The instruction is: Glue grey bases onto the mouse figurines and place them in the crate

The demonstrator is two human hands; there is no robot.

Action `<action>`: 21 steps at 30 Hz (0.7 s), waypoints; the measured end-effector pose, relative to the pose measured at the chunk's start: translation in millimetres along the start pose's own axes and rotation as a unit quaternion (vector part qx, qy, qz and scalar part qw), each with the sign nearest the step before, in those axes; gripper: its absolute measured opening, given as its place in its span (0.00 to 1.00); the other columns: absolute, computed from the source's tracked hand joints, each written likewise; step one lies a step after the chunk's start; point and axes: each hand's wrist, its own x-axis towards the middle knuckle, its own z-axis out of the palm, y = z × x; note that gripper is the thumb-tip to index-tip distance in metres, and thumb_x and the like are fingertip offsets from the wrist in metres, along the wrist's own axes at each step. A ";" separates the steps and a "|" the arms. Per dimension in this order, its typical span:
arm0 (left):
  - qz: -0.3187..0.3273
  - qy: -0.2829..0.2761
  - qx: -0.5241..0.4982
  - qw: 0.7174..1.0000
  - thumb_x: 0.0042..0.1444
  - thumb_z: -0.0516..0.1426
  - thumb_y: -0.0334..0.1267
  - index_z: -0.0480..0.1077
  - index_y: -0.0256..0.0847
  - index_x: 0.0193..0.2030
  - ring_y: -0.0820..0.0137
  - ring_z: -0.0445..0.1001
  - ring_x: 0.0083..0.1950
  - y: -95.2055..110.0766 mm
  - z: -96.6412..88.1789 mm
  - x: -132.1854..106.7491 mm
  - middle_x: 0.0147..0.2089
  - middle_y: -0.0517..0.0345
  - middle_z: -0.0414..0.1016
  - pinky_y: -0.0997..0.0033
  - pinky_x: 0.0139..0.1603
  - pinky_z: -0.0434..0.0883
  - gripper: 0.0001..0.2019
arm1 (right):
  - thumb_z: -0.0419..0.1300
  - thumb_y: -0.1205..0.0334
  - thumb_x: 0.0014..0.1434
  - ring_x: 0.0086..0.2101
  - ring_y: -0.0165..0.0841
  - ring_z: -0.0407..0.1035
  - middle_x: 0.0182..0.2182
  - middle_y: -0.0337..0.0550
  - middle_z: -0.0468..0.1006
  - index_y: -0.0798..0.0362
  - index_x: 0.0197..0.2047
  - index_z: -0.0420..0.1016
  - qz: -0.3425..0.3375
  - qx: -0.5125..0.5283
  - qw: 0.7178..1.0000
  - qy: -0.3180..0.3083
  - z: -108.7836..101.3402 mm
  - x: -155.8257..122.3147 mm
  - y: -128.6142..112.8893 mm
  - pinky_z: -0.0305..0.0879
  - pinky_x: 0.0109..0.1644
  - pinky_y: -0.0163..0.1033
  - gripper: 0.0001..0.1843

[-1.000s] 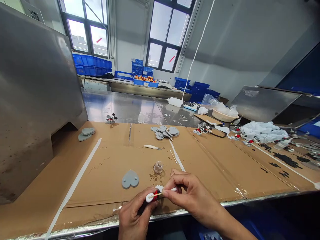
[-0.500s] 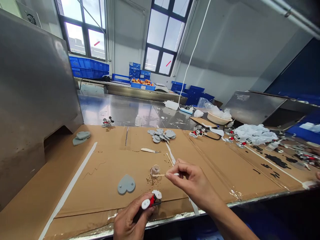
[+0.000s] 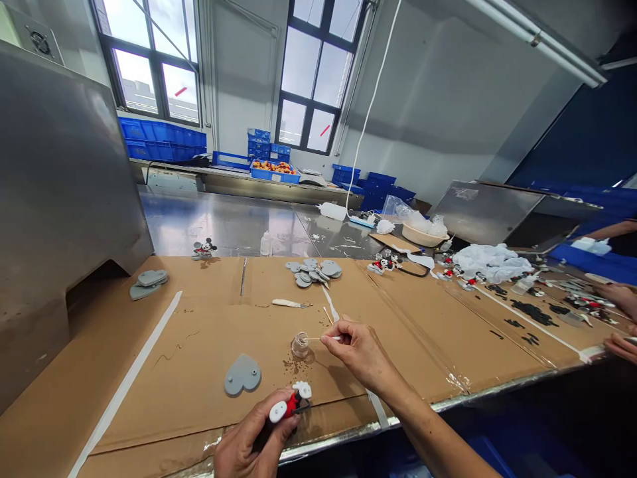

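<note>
My left hand (image 3: pixel 256 435) grips a small red, white and black cartoon mouse figurine (image 3: pixel 293 403), its white feet facing up toward me. The figurine's head is hidden by my fingers. Pinched in my right hand (image 3: pixel 359 350) is a cotton swab (image 3: pixel 313 339), its thin shaft reaching left to the mouth of a small clear jar (image 3: pixel 300 345). Dark wet spots mark the cardboard around the jar. Left of it lies a grey heart-shaped base (image 3: pixel 242 376) with two small round fittings. A second thin stick (image 3: pixel 327 315) rests just behind my right hand.
Behind the jar are a white-handled knife (image 3: pixel 290 303) and a pile of grey bases (image 3: pixel 312 272). More bases (image 3: pixel 148 283) lie by the metal housing (image 3: pixel 64 159) at left. Finished-looking mouse figures (image 3: pixel 384 263) stand farther back. Another person's hands (image 3: pixel 622 299) are at the far right.
The swab's far end has moved up from beside the jar to its mouth. My left hand still holds the figurine. The view has shifted, bringing more of another person's hands into sight.
</note>
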 end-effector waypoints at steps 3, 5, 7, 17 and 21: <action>-0.017 0.000 -0.013 1.000 0.49 0.64 0.53 0.80 0.57 0.39 0.70 0.82 0.41 1.1 -0.3 -0.2 0.39 0.69 0.83 0.83 0.45 0.73 0.11 | 0.62 0.55 0.48 0.26 0.29 0.60 0.22 0.40 0.70 0.57 0.23 0.75 0.036 0.048 0.998 -0.014 1.7 1.2 2.7 0.56 0.31 0.35 0.13; -0.026 0.000 -0.023 0.999 0.49 0.65 0.51 0.79 0.58 0.40 0.71 0.81 0.41 0.7 -0.4 -0.5 0.40 0.71 0.83 0.85 0.46 0.72 0.11 | 0.63 0.51 0.48 0.25 0.28 0.59 0.20 0.38 0.69 0.58 0.24 0.74 0.057 0.082 0.995 -0.024 1.2 -0.8 1.5 0.56 0.31 0.35 0.16; -0.030 0.001 -0.030 0.999 0.48 0.65 0.51 0.79 0.58 0.40 0.71 0.81 0.42 -0.6 -0.4 -0.9 0.40 0.70 0.83 0.84 0.46 0.72 0.11 | 0.63 0.48 0.48 0.25 0.27 0.58 0.20 0.37 0.68 0.58 0.25 0.74 0.071 0.121 0.989 -0.039 -1.1 -6.9 -3.9 0.55 0.31 0.34 0.19; -0.045 -0.019 -0.070 0.996 0.50 0.65 0.49 0.80 0.53 0.42 0.66 0.82 0.40 -4.5 0.5 -2.9 0.41 0.64 0.83 0.76 0.46 0.76 0.12 | 0.67 0.52 0.49 0.27 0.27 0.55 0.22 0.35 0.65 0.57 0.24 0.76 0.068 0.153 0.974 -0.154 -6.3 -48.4 -43.1 0.50 0.32 0.35 0.15; -0.060 -0.034 -0.096 0.993 0.50 0.65 0.47 0.80 0.52 0.42 0.65 0.82 0.41 -3.1 0.3 -3.3 0.41 0.63 0.83 0.74 0.47 0.76 0.12 | 0.68 0.51 0.49 0.26 0.27 0.54 0.22 0.35 0.65 0.57 0.25 0.77 0.063 0.140 0.973 -0.170 -2.8 -49.3 -43.8 0.51 0.31 0.35 0.15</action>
